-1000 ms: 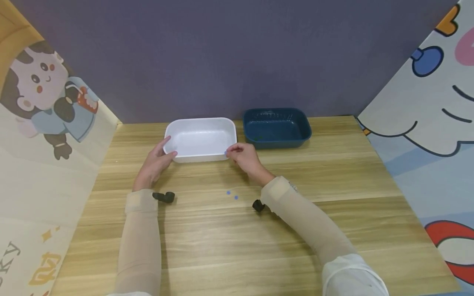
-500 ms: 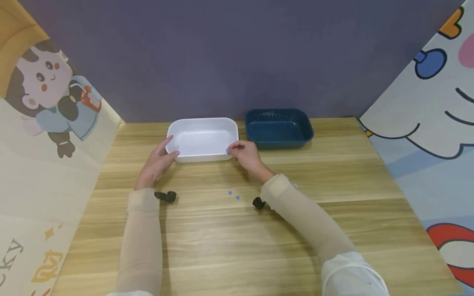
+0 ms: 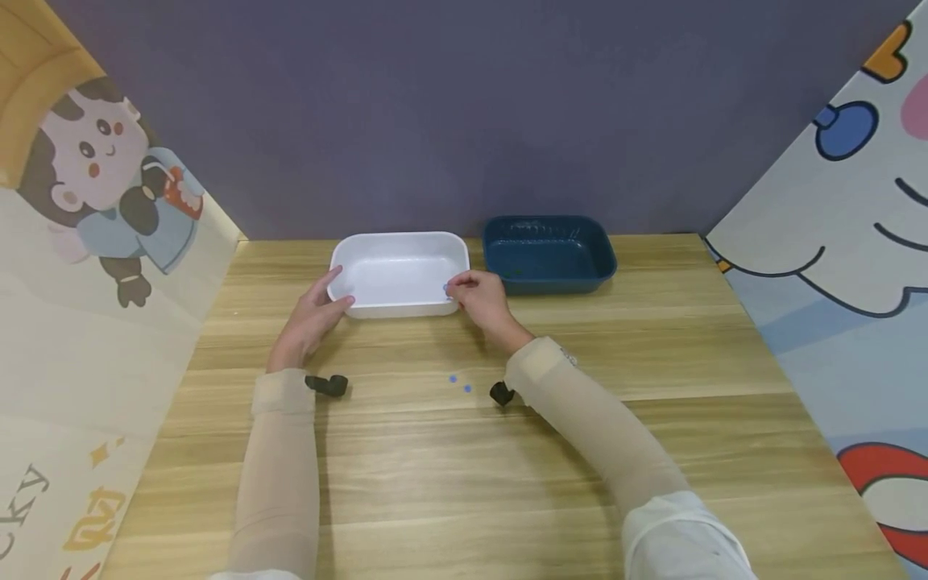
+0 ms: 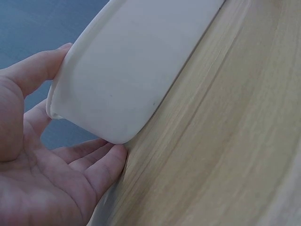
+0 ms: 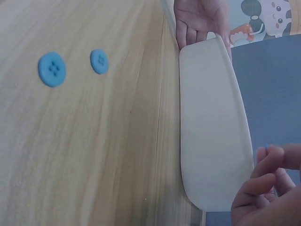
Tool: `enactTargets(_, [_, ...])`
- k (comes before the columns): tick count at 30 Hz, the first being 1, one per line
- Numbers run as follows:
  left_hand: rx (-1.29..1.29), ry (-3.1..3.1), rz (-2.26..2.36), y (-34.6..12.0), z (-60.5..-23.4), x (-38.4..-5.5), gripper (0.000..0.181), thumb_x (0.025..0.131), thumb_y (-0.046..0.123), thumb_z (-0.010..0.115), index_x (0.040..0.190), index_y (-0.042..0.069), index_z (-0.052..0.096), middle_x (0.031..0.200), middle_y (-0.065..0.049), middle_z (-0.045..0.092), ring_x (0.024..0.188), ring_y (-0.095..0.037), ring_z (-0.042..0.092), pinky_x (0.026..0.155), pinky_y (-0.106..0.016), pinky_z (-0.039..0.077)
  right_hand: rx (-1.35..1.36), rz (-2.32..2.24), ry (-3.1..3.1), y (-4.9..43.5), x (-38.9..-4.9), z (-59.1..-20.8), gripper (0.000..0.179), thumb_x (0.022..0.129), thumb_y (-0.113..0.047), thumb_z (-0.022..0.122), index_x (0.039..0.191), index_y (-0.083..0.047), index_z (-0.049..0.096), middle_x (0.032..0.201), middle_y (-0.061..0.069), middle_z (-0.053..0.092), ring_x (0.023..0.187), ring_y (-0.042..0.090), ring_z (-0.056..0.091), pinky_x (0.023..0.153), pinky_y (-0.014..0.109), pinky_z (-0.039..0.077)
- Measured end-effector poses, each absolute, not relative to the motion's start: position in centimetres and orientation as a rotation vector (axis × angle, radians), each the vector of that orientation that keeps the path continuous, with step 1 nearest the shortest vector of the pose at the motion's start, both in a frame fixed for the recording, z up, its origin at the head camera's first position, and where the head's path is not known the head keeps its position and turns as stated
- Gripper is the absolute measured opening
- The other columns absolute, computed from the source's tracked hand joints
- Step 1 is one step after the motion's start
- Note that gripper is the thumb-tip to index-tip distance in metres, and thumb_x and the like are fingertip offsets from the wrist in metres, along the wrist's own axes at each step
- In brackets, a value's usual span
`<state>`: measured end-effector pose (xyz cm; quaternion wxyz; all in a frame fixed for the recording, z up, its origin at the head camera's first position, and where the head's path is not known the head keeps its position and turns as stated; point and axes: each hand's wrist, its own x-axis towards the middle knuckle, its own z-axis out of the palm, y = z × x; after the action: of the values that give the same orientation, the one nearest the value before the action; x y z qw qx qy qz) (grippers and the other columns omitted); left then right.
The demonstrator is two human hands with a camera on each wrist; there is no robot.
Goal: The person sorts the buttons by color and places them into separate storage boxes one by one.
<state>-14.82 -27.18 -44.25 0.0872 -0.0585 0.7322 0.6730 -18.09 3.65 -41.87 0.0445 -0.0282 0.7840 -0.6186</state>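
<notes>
A white rectangular container (image 3: 399,311) stands on the wooden table near the back wall. My left hand (image 3: 306,324) holds its left end, the thumb (image 4: 40,70) over the rim and the other fingers against the end and its lower corner. At the right front corner, my right hand (image 3: 486,304) pinches a small blue button (image 3: 445,287) over the rim; only a sliver of it shows in the right wrist view. Two more blue four-hole buttons, one (image 5: 51,69) nearer and another (image 5: 99,61) beyond it, lie apart on the table in front of the container.
A dark blue container (image 3: 558,285) stands right of the white one, with a small green bit (image 3: 517,272) inside. The dark back wall (image 3: 464,121) rises behind both. Printed panels close off the left and right sides.
The right hand has shifted slightly inward over the container's corner with the button. The left hand keeps its hold. The whole head view has drifted a little to the right.
</notes>
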Motion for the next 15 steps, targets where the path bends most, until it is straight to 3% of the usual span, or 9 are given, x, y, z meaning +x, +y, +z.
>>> enactTargets(3, [-0.179,2.199,1.984,-27.22,-44.3,-14.8,0.076,0.101,0.016,0.064,0.162,0.029,0.022,0.167,-0.013,0.014,0.125,-0.017,0.047,0.088,-0.015,0.048,-0.082,-1.891,2.414,3.54,-18.23,-41.89,0.008,0.088,-0.004,0.074,0.092,0.003,0.074,0.077,0.007,0.068,0.064,0.021,0.06,0.056,0.023,0.048])
enactTargets(6, [-0.189,2.222,1.964,-27.25,-44.34,-14.84,0.076,0.1,0.019,0.066,0.162,0.03,0.024,0.167,-0.014,0.016,0.12,-0.015,0.048,0.087,-0.017,0.048,-0.055,-1.929,2.376,3.48,-18.33,-41.97,0.008,0.089,-0.003,0.073,0.093,0.004,0.074,0.079,0.01,0.071,0.064,0.023,0.063,0.064,0.035,0.056])
enactTargets(10, [-0.193,2.212,1.968,-27.19,-44.32,-14.89,0.076,0.1,0.018,0.066,0.162,0.03,0.024,0.167,-0.013,0.013,0.134,-0.023,0.043,0.096,-0.018,0.047,-0.005,-1.997,2.294,3.5,-18.4,-42.03,0.01,0.092,-0.002,0.07,0.097,0.007,0.073,0.085,0.014,0.074,0.058,0.016,0.064,0.078,0.052,0.058])
enactTargets(15, [-0.194,2.183,1.989,-27.33,-44.37,-15.0,0.076,0.1,0.013,0.063,0.162,0.028,0.022,0.168,-0.012,0.009,0.146,-0.03,0.032,0.103,-0.02,0.044,0.003,-2.002,2.285,3.65,-18.31,-41.75,0.012,0.094,-0.003,0.069,0.1,0.007,0.073,0.088,0.016,0.075,0.06,0.019,0.066,0.08,0.054,0.057])
